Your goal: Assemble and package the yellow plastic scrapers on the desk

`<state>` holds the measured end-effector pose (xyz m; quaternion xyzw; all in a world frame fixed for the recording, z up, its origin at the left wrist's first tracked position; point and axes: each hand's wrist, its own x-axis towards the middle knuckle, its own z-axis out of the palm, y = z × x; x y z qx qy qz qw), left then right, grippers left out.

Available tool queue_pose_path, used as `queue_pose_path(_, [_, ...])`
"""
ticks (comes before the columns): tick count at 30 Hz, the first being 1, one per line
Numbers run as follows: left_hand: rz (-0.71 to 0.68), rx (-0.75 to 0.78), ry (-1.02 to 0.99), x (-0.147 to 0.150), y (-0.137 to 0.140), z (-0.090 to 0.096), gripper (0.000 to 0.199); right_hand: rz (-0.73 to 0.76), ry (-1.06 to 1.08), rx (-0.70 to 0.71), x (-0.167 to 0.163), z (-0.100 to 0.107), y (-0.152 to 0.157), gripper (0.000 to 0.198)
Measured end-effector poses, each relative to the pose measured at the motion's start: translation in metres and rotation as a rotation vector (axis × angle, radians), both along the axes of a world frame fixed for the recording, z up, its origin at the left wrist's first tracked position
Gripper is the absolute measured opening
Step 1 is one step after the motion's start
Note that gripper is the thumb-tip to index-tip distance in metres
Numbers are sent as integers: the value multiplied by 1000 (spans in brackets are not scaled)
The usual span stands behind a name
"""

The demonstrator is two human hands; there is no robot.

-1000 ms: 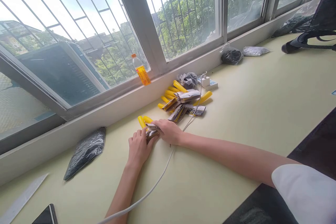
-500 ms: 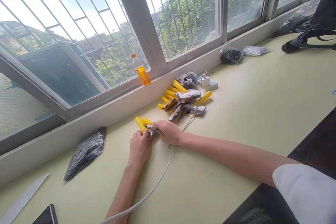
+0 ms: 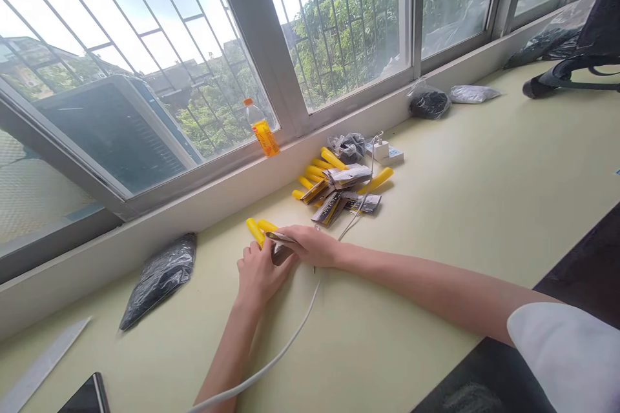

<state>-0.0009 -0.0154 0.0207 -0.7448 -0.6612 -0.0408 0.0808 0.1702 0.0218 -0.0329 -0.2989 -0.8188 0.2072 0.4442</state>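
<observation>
The left forearm (image 3: 230,352) slants toward the far edge of the worktop (image 3: 484,193), its wrist (image 3: 250,300) nearly straight; the left hand (image 3: 256,269) keeps its fingers (image 3: 248,253) curled, thumb (image 3: 287,266) stretched toward the right hand (image 3: 314,246); the right forearm (image 3: 416,276) crosses the near edge, its wrist almost in line; the right hand lies back uppermost, fingers bent toward the left; both hands sit close together, nearer the far edge.
</observation>
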Motion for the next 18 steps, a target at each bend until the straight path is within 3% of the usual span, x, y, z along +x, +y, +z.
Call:
queue_pose_path(7, [-6, 116, -85, -11, 7, -8, 59, 95, 191, 97, 0, 4, -5, 28])
queue_pose_path(13, [-88, 153, -124, -18, 12, -14, 62, 98, 249, 93, 1, 6, -6, 27])
queue_pose_path(18, [-52, 171, -105, -19, 12, -18, 41, 111, 264, 94, 1, 6, -7, 26])
